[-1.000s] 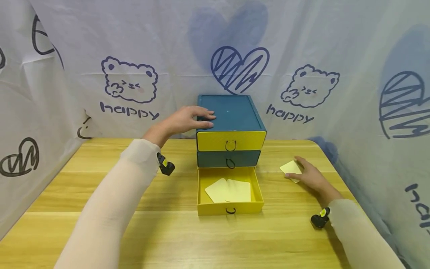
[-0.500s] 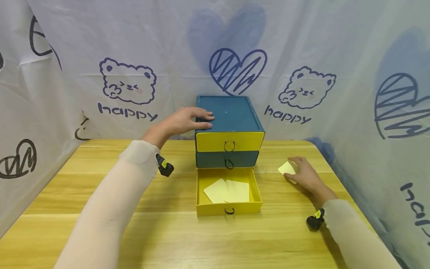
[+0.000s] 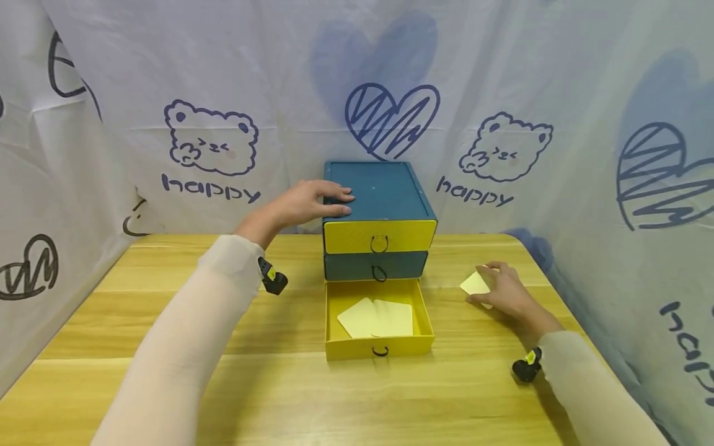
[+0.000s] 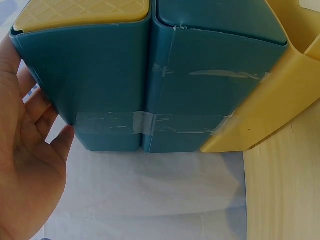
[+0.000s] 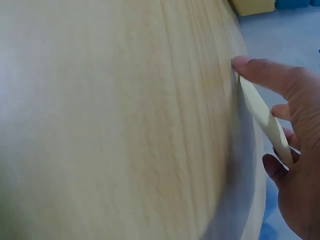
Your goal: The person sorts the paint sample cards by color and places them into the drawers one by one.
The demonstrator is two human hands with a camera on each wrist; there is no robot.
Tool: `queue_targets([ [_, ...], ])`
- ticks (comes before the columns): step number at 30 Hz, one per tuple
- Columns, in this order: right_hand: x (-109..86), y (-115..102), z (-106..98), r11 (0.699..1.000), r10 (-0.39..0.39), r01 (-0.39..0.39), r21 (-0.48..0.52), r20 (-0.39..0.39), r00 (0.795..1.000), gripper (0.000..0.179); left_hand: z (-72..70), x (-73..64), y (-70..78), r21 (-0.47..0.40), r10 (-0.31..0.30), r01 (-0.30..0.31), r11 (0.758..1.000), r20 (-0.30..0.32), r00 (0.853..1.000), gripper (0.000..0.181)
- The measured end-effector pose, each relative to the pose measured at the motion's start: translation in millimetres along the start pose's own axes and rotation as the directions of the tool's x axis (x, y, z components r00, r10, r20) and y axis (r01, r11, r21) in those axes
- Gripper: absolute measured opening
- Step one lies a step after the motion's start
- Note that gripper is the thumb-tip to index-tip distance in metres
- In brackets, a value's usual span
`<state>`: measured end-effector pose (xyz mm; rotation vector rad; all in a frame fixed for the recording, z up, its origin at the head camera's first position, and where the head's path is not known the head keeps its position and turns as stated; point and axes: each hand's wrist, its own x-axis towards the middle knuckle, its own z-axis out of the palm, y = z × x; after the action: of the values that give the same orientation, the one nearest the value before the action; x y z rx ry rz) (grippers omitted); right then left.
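My left hand rests on the top left edge of a blue drawer unit, its fingers spread over the lid. The left wrist view shows the palm and fingertips of that hand along the lid's edge. To the right of the unit, my right hand holds a pale yellow card between thumb and fingers. That card appears edge-on in the right wrist view, tilted, close over the wood. The yellow bottom drawer is pulled out, with similar pale cards lying in it.
Above it, the yellow top drawer and the blue middle drawer are closed, each with a black ring pull. Clear tape joins the sections at the side. The unit stands on a wooden table, with a printed cloth behind.
My right hand has closed its fingers on the card at the right and tilted it slightly up off the table. The left hand stays on the unit.
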<state>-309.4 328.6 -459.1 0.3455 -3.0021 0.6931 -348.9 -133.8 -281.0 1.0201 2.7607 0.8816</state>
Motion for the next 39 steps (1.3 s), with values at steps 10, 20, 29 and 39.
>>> queue_targets([
  [10,-10.6,-12,-9,0.998,-0.042,0.041,-0.052,-0.014,0.999,0.095,0.2,-1.0,1.1,0.002,-0.001,0.001,1.000,-0.002,1.000,0.049],
  [20,-27.0,-36,-24,0.993,-0.104,0.098,-0.063,-0.095,0.990,0.085,1.0,-0.2,0.0,-0.003,0.001,-0.002,1.000,-0.002,1.000,0.049],
  [29,-34.2,-75,-31,0.975,-0.219,0.221,-0.009,-0.156,0.963,0.083,0.7,-0.3,0.9,-0.001,0.004,-0.004,1.000,-0.009,1.000,0.048],
  [39,-46.6,-116,-30,0.903,-0.400,0.407,0.136,-0.076,0.913,0.081,1.2,-0.8,-0.9,-0.006,0.012,-0.012,1.000,-0.011,1.000,0.049],
])
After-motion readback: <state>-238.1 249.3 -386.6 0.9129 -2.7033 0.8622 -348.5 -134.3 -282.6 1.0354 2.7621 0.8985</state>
